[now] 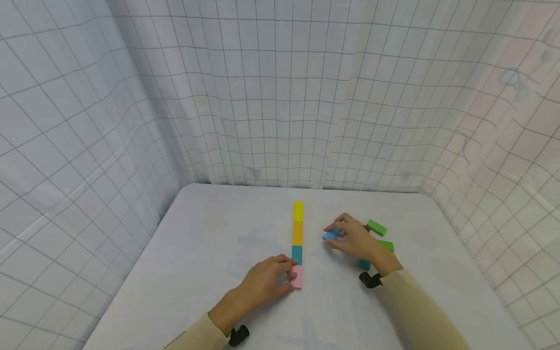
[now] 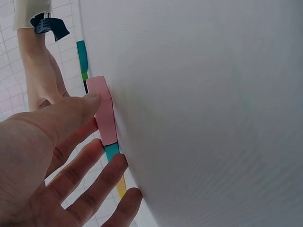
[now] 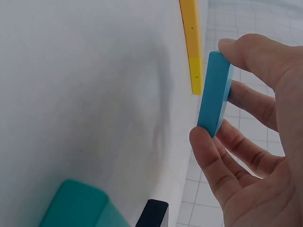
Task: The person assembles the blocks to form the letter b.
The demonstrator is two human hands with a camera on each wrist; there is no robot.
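The left hand (image 1: 264,282) pinches a pink block (image 1: 297,279), lower centre; the right hand (image 1: 356,240) grips a blue block (image 1: 330,235), right of centre. Only the right-wrist view clearly shows a black block (image 3: 154,213), bottom.

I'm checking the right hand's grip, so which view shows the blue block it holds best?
The right wrist view: the blue block appears large there, held at its ends by the right hand. The head view shows it small and partly covered; the left wrist view doesn't show it.
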